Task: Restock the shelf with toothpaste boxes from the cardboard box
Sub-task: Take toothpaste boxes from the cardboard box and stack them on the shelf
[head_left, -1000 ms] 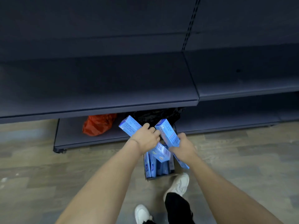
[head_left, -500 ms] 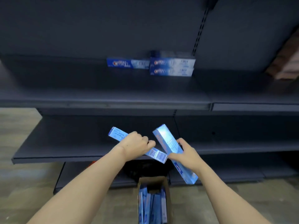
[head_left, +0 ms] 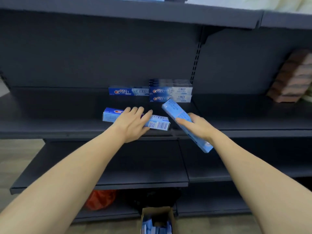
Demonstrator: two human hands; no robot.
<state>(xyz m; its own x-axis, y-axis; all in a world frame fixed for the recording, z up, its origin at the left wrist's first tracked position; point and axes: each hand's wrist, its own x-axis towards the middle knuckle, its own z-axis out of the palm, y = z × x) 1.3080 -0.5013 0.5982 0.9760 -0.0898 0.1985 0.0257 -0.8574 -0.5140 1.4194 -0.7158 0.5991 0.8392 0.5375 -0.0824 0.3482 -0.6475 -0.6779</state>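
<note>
My left hand (head_left: pixel 133 121) grips a blue toothpaste box (head_left: pixel 159 124) lying sideways over the front of the dark middle shelf (head_left: pixel 67 115). My right hand (head_left: pixel 198 126) holds a second blue toothpaste box (head_left: pixel 173 108), tilted with its upper end toward the shelf. At the back of that shelf stand a single toothpaste box (head_left: pixel 128 90) and a small stack of toothpaste boxes (head_left: pixel 170 91). The open cardboard box (head_left: pixel 156 212) with more blue boxes inside sits on the floor at the bottom edge of the view.
Lower dark shelves (head_left: pixel 118 166) run below my arms. An orange bag (head_left: pixel 101 199) and a black bag (head_left: pixel 152 197) lie on the bottom shelf behind the cardboard box. Stacked brownish packages (head_left: pixel 293 78) fill the shelf at the far right. A shelf (head_left: pixel 135 12) overhangs above.
Both hands rose from the cardboard box on the floor up to the middle shelf, each carrying a toothpaste box. The view tilted upward with them.
</note>
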